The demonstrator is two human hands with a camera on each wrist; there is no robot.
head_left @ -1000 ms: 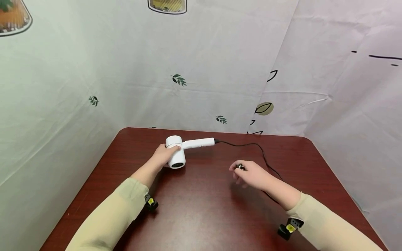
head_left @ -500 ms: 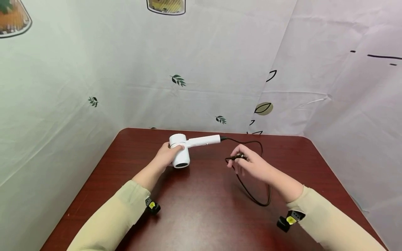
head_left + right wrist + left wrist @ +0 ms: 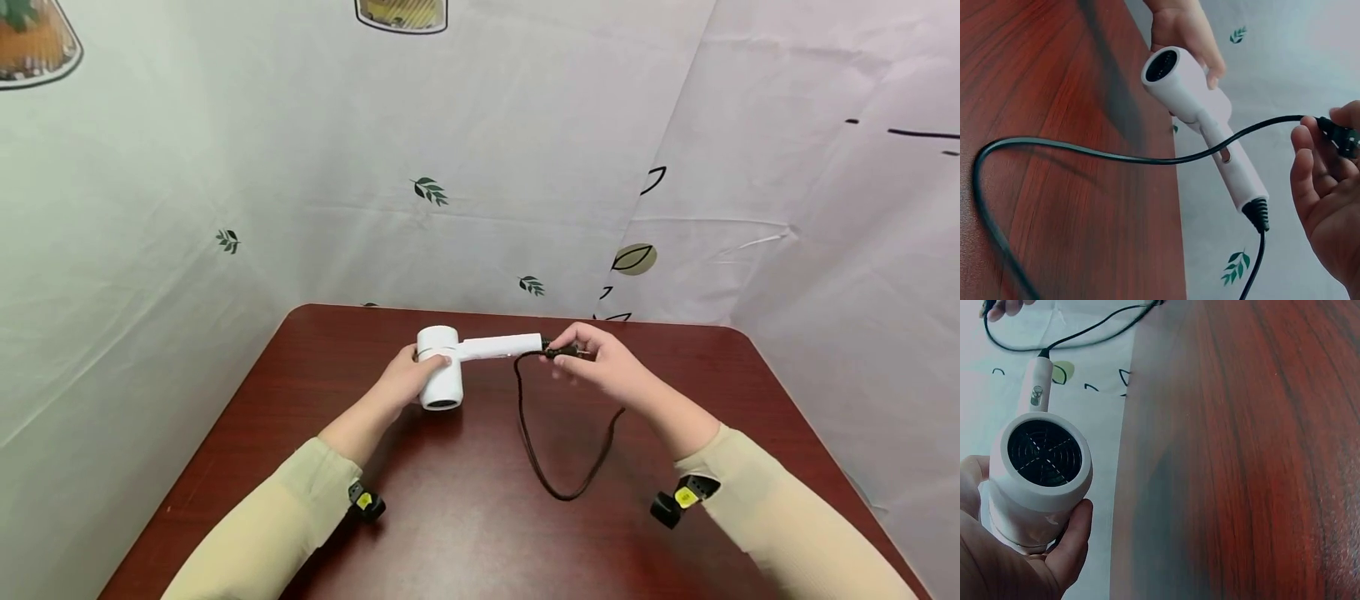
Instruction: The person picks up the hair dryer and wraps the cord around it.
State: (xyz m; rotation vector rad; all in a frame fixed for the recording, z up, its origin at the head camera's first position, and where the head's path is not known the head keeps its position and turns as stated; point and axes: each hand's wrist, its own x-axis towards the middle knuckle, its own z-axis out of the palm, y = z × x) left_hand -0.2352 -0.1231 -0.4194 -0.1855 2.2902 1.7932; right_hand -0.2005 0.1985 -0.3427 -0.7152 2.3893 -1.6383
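A white hair dryer (image 3: pixel 441 379) is held up by my left hand (image 3: pixel 405 377), which grips its barrel with the thumb across the near side. The handle (image 3: pixel 501 346) points right, toward my right hand (image 3: pixel 609 364). In the left wrist view the dark round grille (image 3: pixel 1045 453) of the barrel shows, with the thumb and fingers around the white body. My right hand pinches the black plug (image 3: pixel 1340 136) at the end of the cord, close to the handle's end. From the plug the black cord (image 3: pixel 529 442) hangs in a loop.
The dark red wooden table (image 3: pixel 465 533) lies below both hands. White cloth walls (image 3: pixel 480 167) with leaf prints stand behind it and at both sides. A black wrist camera (image 3: pixel 367 502) sits on the left sleeve and another camera (image 3: pixel 678 500) on the right.
The hair dryer has moved a little to the right in my left hand. My right hand has carried the plug up and toward the handle, and the cord now hangs in a loop.
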